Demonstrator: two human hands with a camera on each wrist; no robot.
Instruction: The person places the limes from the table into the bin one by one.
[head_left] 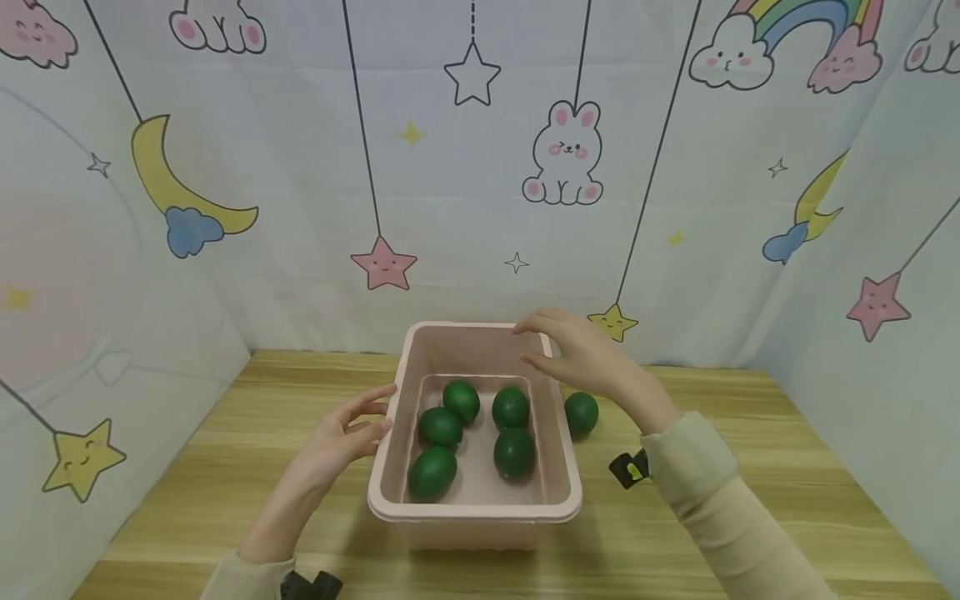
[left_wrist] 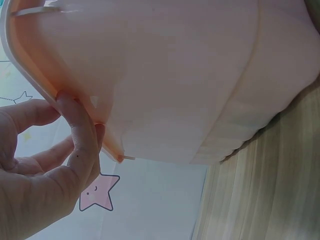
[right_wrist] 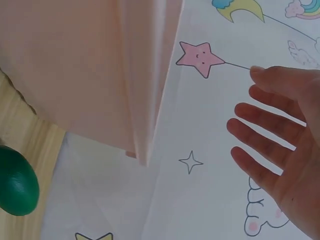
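A pale pink plastic bin stands on the table with several smooth green egg-shaped pieces lying inside. They form one group along the left wall and a pair at the right. My left hand is at the bin's left rim; in the left wrist view its thumb tucks under the overhanging lip while a finger meets the rim's edge. Above the far right corner, my right hand holds nothing, and its fingers spread loosely beside the bin in the right wrist view. Another green egg-shaped piece lies outside, right of the bin.
The wood-grain table ends at a white cloth backdrop printed with stars, moons and rabbits. The cloth also hangs along both sides. A dark wrist camera sits at the right cuff.
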